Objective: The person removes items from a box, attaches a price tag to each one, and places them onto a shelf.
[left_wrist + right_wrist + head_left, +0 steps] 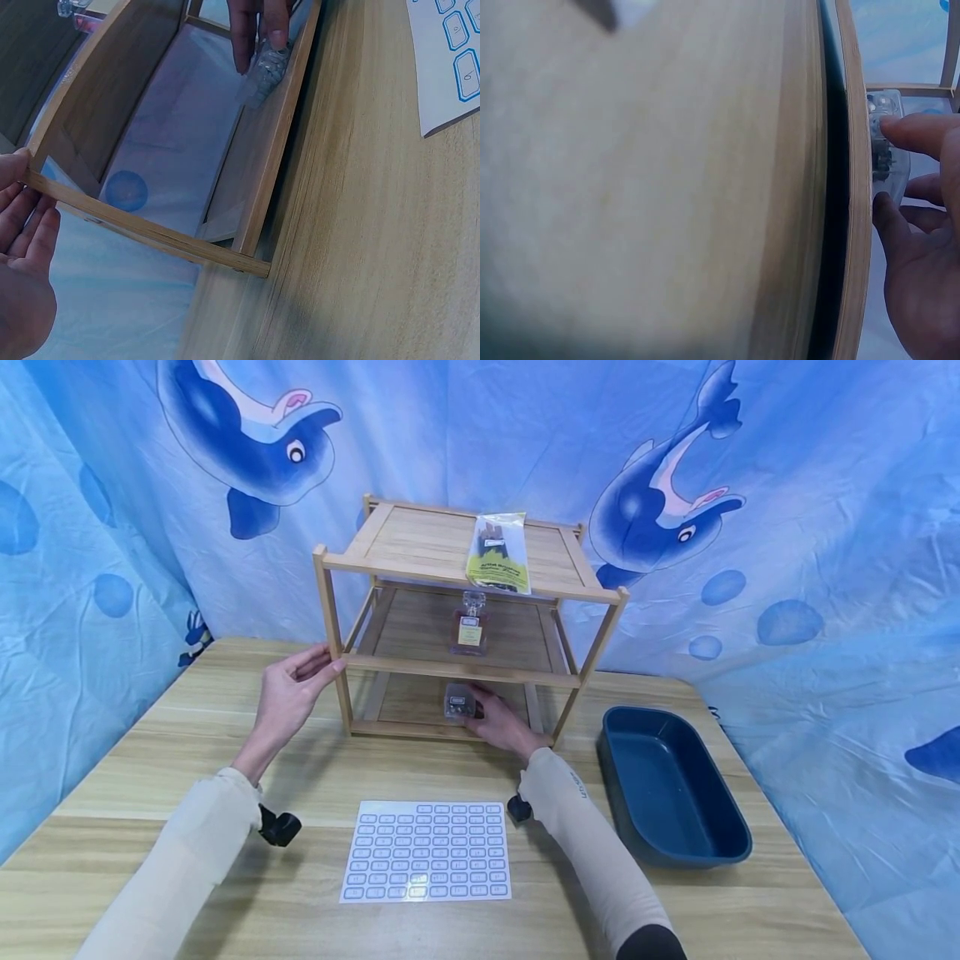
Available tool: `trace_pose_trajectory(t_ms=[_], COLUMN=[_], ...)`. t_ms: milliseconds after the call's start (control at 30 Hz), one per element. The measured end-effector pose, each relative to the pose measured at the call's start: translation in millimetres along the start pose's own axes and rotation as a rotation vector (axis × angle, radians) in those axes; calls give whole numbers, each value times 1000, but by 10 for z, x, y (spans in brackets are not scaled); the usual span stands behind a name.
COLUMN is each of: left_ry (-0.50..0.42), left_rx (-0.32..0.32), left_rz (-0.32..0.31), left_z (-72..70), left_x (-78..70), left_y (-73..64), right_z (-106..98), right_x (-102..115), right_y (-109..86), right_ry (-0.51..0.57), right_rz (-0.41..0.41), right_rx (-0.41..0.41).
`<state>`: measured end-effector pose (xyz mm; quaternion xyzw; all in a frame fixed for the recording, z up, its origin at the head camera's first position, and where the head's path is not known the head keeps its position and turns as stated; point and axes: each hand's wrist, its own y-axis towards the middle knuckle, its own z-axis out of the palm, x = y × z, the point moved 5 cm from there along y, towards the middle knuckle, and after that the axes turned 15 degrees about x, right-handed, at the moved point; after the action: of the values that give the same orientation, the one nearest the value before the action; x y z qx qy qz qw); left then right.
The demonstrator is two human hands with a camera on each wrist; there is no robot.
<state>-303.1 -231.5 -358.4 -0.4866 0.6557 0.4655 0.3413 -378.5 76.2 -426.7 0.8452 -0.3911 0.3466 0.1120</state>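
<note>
A three-tier wooden shelf rack (461,668) stands at the back of the table. My left hand (294,687) pinches its front left post, thumb on one side and fingers on the other, as the left wrist view shows. Reaching into the bottom tier, my right hand (501,720) holds a small clear plastic box (459,702) with a label and small dark pieces inside. In the right wrist view the thumb and fingers lie along the sides of the box (889,150), close over the bottom board. A perfume bottle (469,627) stands on the middle tier.
A packet of artist brushes (498,553) lies on the top tier, overhanging its front edge. To the right sits a dark blue plastic bin (611,777). A sheet of numbered labels (426,852) lies in front of the rack. Behind hangs a blue dolphin-print curtain (510,435).
</note>
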Motion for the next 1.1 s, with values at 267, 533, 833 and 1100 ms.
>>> trace_pose_trajectory(t_ms=[267,533,833,1100], left_ry=[-1,-2,-12,-4], left_rx=[1,5,3,-8], left_rz=[1,4,2,-11], left_z=[-1,7,18,6], left_x=[22,17,4,28], left_y=[16,23,31,3], right_z=[-2,-5,-8,-33], right_x=[5,-1,-18,5], right_y=[-2,-1,14,-74], right_ry=[3,-8,8,-3], right_rz=[-7,4,13,21], right_rx=[6,8,17,-21])
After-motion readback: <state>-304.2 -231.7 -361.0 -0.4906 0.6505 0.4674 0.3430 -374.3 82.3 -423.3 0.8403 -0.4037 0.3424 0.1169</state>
